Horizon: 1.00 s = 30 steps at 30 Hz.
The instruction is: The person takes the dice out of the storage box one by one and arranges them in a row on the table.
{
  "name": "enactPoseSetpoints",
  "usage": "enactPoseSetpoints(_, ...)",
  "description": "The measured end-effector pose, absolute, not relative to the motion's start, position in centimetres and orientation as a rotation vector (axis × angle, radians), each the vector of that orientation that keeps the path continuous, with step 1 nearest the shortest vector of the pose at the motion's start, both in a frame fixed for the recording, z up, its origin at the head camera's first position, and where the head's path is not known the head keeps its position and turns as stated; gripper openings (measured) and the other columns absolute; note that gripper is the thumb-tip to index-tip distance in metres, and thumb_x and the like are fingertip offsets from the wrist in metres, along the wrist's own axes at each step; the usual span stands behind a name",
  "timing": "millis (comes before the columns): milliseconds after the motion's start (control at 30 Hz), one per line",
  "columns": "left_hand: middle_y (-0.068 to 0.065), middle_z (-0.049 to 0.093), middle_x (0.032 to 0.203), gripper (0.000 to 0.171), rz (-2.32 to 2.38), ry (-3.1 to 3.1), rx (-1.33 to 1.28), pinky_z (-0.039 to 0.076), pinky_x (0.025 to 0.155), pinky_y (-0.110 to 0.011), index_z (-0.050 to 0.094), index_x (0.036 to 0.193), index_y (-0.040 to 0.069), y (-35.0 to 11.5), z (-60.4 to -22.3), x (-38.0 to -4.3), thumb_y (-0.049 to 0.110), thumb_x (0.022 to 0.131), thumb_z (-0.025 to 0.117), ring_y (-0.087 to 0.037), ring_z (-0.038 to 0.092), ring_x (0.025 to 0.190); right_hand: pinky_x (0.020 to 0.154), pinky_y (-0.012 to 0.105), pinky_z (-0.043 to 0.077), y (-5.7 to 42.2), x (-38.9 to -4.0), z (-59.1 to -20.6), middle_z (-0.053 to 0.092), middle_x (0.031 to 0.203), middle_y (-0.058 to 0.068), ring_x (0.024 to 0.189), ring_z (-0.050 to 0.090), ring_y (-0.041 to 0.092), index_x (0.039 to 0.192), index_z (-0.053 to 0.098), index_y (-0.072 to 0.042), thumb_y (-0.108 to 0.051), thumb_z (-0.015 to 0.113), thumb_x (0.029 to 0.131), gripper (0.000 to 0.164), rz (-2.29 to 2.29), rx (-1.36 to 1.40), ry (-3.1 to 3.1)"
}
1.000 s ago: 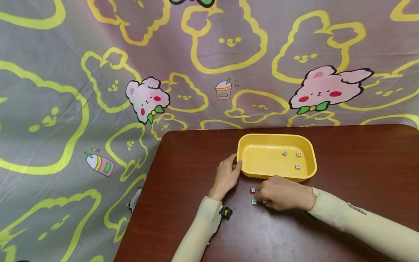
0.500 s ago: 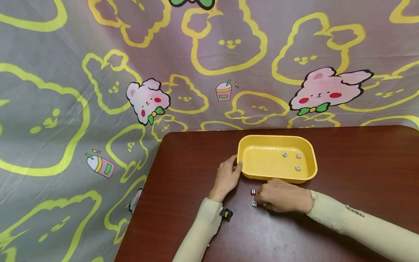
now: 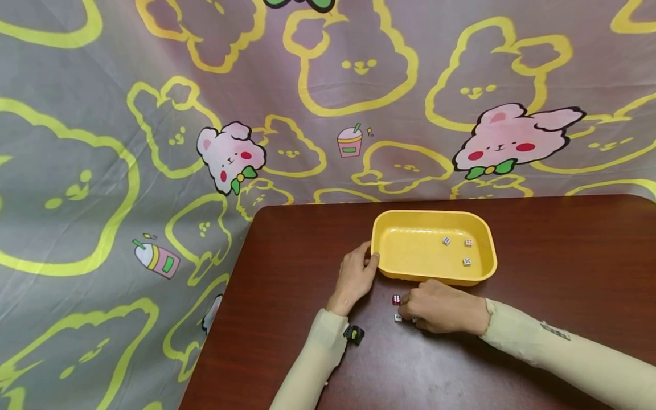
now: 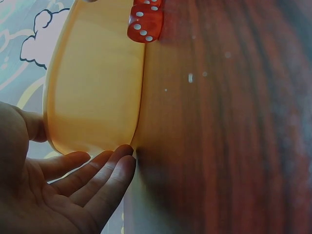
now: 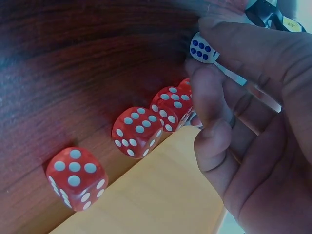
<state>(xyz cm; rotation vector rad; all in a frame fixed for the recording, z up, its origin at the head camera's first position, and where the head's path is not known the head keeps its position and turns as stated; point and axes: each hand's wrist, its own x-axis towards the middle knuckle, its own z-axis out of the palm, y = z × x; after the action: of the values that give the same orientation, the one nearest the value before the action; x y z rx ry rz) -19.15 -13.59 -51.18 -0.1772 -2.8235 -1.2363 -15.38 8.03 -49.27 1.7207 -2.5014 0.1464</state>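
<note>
A yellow tray [image 3: 425,275] stands on the table, my left hand [image 3: 355,274] at its left end. In the left wrist view the fingers [image 4: 109,187] lie fairly straight, tips against the tray's end, thumb at the rim. Just in front of the tray, my right hand [image 3: 443,306] pinches a small white die [image 5: 202,48] with blue pips between thumb and index finger. Another white die [image 3: 398,318] lies left of its fingertips. A red die [image 3: 397,299] shows beside them; the right wrist view shows several red dice [image 5: 137,132] in a row along the tray.
Inside the tray, toward its right end, lie 3 white dice [image 3: 467,262]. The dark wooden table [image 3: 297,245] ends at a patterned curtain [image 3: 307,154] behind and at the left. A black camera strap [image 3: 354,334] sits on the left wrist.
</note>
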Motion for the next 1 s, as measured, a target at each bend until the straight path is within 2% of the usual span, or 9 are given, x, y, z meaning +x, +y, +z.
enactPoseSetpoints(200,-0.007,0.074,0.131,0.043,-1.238,-2.817,-0.183,0.058,0.095,-0.045,0.061,0.146,0.017,-13.6,-51.2,-19.3,0.03,0.107,0.053,-0.018,0.077,0.103,0.045,0.027,0.04,8.1,-15.4,-49.1,0.064,0.071,-0.015,0.053,0.057,0.007,0.075,0.067,-0.029,-0.016,0.089,0.07,0.026,0.144,1.723,-2.494)
enactPoseSetpoints(367,-0.007,0.073,0.133,0.043,-1.241,-2.814,-0.194,0.059,0.094,-0.044,0.06,0.146,0.017,-13.7,-51.2,-19.3,0.032,0.107,0.053,-0.017,0.078,0.104,0.05,0.027,0.045,8.3,-15.5,-48.6,0.066,0.077,-0.015,0.059,0.061,0.008,0.083,0.07,-0.03,-0.019,0.091,0.07,0.027,0.148,1.729,-2.522)
enactPoseSetpoints(667,-0.007,0.073,0.134,0.043,-1.239,-2.82,-0.191,0.059,0.095,-0.044,0.06,0.146,0.017,-13.6,-51.1,-19.3,0.031,0.107,0.053,-0.018,0.077,0.105,0.057,0.027,0.05,8.8,-15.6,-47.7,0.07,0.09,-0.016,0.072,0.065,0.004,0.095,0.074,-0.029,-0.023,0.089,0.077,0.024,0.213,1.742,-2.555)
enactPoseSetpoints(1000,-0.008,0.074,0.132,0.041,-1.239,-2.817,-0.186,0.06,0.093,-0.042,0.062,0.143,0.015,-13.6,-51.2,-19.3,0.031,0.107,0.053,-0.018,0.078,0.103,0.054,0.027,0.048,9.1,-15.6,-47.2,0.068,0.086,-0.014,0.07,0.064,0.004,0.094,0.074,-0.028,-0.026,0.088,0.08,0.02,0.254,1.718,-2.551)
